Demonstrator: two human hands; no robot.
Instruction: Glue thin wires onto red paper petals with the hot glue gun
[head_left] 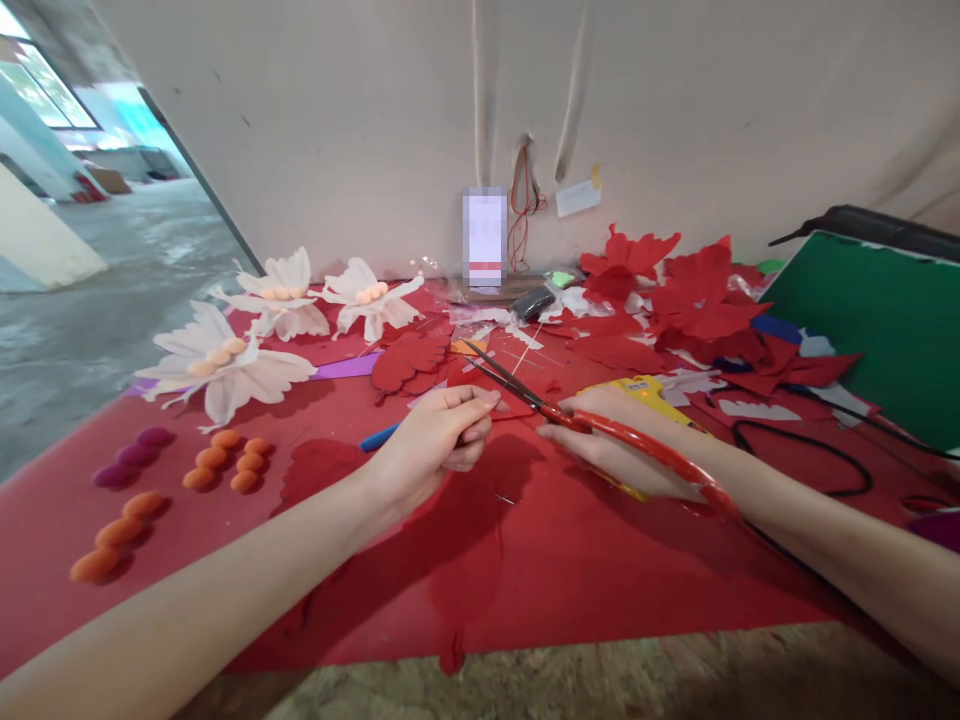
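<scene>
Scissors (600, 425) with red handles, blades parted, point at a small red piece pinched in the left hand (435, 435).
Right hand (622, 455) grips the handles above the red surface (600, 570); the cut looks under way, though the piece is hard to make out. Closing cleanly calls for steady fingers clear of the blades. A yellow glue gun (649, 388) lies behind.

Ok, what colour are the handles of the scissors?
Red, on the scissors in the right hand; head view.

Three white paper flowers (281, 320), one pair of scissors (600, 425).
</scene>
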